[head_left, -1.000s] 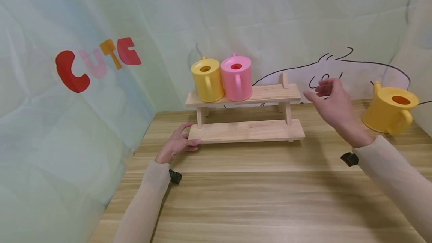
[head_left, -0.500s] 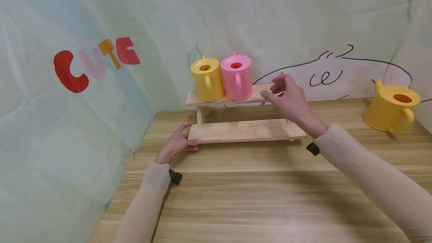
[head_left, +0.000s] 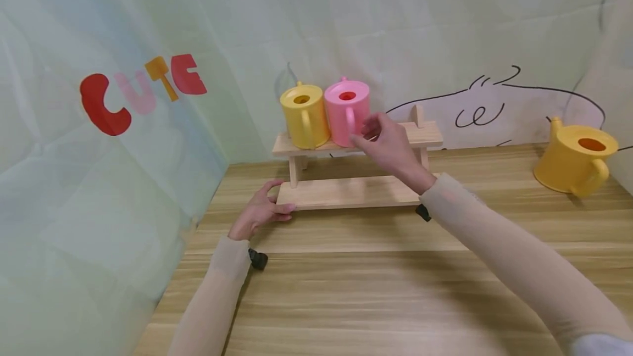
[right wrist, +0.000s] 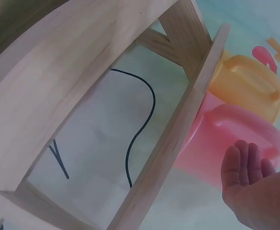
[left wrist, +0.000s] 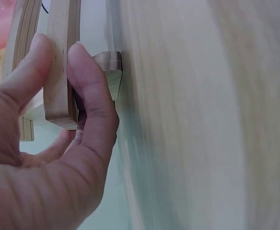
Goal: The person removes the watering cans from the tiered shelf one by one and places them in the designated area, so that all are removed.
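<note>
A two-tier wooden plant stand [head_left: 356, 191] rests on the wood-grain table. On its upper shelf, at the left, a yellow watering can [head_left: 296, 125] and a pink watering can [head_left: 338, 122] stand side by side, handles facing me. My left hand [head_left: 259, 210] grips the left end of the lower board [left wrist: 58, 76] between thumb and fingers. Beside the pink can's right side is my right hand [head_left: 390, 144], fingers loosely bent and nothing held. In the right wrist view its fingertips are near the pink handle [right wrist: 245, 127]; contact cannot be told.
At the table's right stands another yellow watering can [head_left: 561, 166]. A small upright wooden post [head_left: 418, 116] rises from the upper shelf's right end. Behind and to the left hangs a printed cloth backdrop [head_left: 247, 26] with coloured letters.
My right hand has swept left from beyond the stand's right end, across the upper shelf, to the pink watering can. The left hand keeps its hold on the lower board.
</note>
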A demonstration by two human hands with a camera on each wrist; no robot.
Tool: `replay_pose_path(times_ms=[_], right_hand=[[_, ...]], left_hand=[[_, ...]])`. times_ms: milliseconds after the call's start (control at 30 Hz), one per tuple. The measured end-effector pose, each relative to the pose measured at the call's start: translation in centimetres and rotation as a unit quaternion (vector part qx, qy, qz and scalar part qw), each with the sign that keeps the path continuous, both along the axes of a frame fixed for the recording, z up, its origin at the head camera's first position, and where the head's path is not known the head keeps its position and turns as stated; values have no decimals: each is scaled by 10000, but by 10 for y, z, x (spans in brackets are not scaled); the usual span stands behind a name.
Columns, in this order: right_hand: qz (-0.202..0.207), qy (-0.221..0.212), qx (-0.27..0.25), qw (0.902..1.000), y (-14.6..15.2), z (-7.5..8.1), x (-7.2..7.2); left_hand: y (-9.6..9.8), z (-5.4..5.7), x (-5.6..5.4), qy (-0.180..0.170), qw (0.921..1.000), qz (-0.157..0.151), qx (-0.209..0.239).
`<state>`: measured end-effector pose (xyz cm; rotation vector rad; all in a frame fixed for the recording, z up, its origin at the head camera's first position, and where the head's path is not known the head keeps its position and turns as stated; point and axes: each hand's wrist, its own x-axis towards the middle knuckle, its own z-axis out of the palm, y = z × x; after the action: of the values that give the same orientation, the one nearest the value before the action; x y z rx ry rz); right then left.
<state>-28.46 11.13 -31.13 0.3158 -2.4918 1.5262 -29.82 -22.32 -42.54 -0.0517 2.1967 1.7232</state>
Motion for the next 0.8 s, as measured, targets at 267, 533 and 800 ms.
replay_pose_path(times_ms=[267,533,800], right_hand=[[-5,20,-140,9999,-14,0,-8],[-3,39,-248,9997,-20,-5,-14],[-77,19,-628,9980,-28,-8,-21]], left_hand=[[0,1,0,2,10000,-15,8],[1,3,2,21,10000,-68,-21],[2,2,0,-51,9999,16,87]])
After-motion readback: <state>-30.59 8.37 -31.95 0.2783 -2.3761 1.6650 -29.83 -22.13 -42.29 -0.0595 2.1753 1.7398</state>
